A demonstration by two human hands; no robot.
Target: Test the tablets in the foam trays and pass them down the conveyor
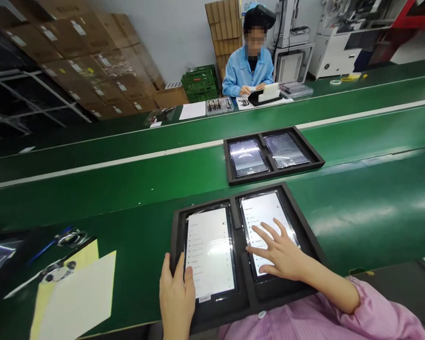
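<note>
A black foam tray (246,297) lies at the near edge of the green bench and holds two lit tablets side by side. My left hand (176,297) rests on the tray's left edge, with its thumb on the lower left corner of the left tablet (210,250). My right hand (281,252) lies on the right tablet (264,212) with its fingers spread and its fingertips on the white screen. Both screens show a list of settings. Neither hand holds anything.
A second black tray (272,172) with two dark tablets sits farther back on the green conveyor (127,184). Yellow and white sheets (78,293) and a pen lie at the left. Across the belt sits a person in a blue coat (248,71), with stacked cardboard boxes (92,61) behind.
</note>
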